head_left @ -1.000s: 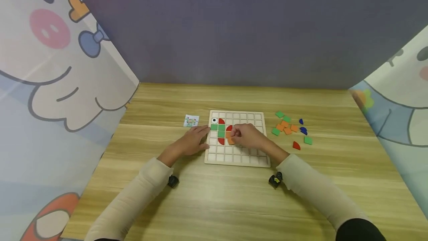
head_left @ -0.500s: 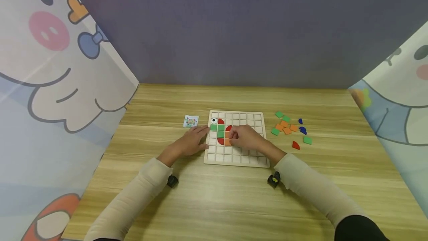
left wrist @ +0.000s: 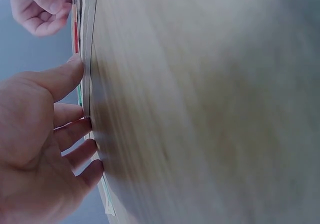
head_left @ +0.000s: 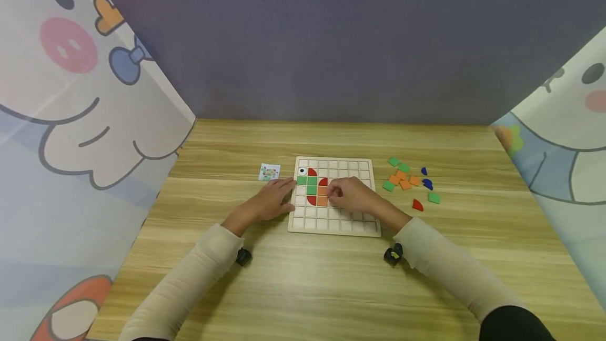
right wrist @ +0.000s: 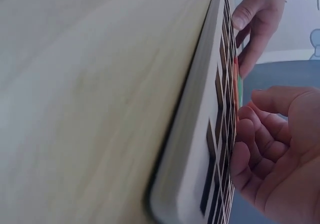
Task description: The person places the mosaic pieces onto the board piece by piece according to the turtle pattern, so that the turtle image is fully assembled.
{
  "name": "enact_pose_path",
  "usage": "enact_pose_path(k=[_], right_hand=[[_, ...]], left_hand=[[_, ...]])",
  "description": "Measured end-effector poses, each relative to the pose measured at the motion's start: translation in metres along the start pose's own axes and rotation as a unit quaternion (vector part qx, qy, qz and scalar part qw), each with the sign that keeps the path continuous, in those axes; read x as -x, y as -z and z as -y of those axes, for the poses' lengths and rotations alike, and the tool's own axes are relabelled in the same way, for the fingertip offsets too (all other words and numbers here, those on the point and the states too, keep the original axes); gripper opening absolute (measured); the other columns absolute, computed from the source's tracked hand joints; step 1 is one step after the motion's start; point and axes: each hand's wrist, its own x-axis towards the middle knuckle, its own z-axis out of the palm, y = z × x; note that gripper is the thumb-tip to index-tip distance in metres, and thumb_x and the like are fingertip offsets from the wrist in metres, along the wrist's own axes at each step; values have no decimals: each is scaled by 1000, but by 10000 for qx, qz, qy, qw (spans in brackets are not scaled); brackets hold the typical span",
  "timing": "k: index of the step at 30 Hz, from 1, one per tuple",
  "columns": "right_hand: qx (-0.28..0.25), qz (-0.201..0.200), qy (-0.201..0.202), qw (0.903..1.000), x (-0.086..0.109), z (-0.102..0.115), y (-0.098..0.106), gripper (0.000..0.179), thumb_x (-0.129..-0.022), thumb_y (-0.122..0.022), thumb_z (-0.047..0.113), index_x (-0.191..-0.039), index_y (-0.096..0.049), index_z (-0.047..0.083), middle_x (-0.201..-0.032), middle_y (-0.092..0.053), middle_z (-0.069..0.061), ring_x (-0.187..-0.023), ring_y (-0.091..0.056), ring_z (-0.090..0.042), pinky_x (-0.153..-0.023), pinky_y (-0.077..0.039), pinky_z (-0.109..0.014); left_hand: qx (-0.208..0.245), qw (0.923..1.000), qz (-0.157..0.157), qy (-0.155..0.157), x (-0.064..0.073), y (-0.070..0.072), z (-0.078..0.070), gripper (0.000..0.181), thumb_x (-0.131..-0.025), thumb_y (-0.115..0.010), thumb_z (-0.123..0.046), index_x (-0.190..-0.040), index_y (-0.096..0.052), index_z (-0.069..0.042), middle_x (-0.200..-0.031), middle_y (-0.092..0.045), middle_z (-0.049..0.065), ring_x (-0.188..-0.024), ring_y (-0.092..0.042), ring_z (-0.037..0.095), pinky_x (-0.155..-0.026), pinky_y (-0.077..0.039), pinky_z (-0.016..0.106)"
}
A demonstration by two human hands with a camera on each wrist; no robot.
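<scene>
A wooden grid board [head_left: 331,226] lies on the table. Its left part bears green square tiles [head_left: 311,190], red quarter-round tiles [head_left: 311,200], two orange square tiles [head_left: 322,201] and a white tile with a black dot [head_left: 302,171]. My left hand [head_left: 273,199] rests its fingertips against the board's left edge, fingers extended; the left wrist view shows them along that rim. Just right of the orange tiles, my right hand [head_left: 352,193] is low over the grid. In the right wrist view its fingers [right wrist: 245,131] bend loosely, the thumb slightly apart, nothing visible between them.
Right of the board lie loose orange tiles [head_left: 405,184], green tiles [head_left: 434,198], dark blue rounded pieces [head_left: 427,183] and one red quarter-round piece [head_left: 417,205]. A small picture card [head_left: 269,172] is at the board's upper left. A grey panel [head_left: 341,41] stands behind the table.
The lower orange tile, tilted under my right fingers a second ago, now lies flat in its cell. My right hand has come off it, slightly to the right. My left hand stays put.
</scene>
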Motion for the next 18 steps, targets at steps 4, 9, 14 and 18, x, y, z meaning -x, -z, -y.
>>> enact_pose_path(k=[4, 9, 14, 18], right_hand=[[-80, -53, -211, 9997, 6, -9, 6, 6, -95, -68, 15, -99, -72, 13, -84, -70, 3, -76, -60, -9, -72, -51, -27], [-150, -171, -556, 9982, 19, -24, 19, 9, -98, -64, 18, -101, -71, 14, -89, -69, 1, -82, -60, -13, -76, -51, -30], [-176, -380, -721, 9965, 31, -40, 32, 12, -100, -62, 21, -105, -70, 13, -92, -69, -1, -83, -60, -15, -75, -50, -31], [-114, -446, -811, 9956, 41, -56, 42, 14, -101, -62, 21, -108, -70, 12, -94, -70, -2, -81, -60, -14, -71, -50, -29]], left_hand=[[54, 10000, -19, -3, 0, -1, 0, 71, -101, -65, -30, -157, -34, 3, -164, -34, 22, -151, -33, 41, -125, -24, 56], [82, 10000, -8, -52, 0, -2, -1, 72, -101, -64, -31, -157, -33, 3, -163, -34, 22, -151, -33, 40, -125, -24, 57], [58, 10000, -13, 72, -1, 0, 1, 73, -102, -63, -33, -158, -32, 0, -165, -32, 20, -152, -32, 39, -126, -24, 56], [58, 10000, 2, 75, -1, 1, 3, 72, -101, -63, -32, -158, -32, 1, -165, -32, 20, -152, -32, 39, -126, -23, 56]])
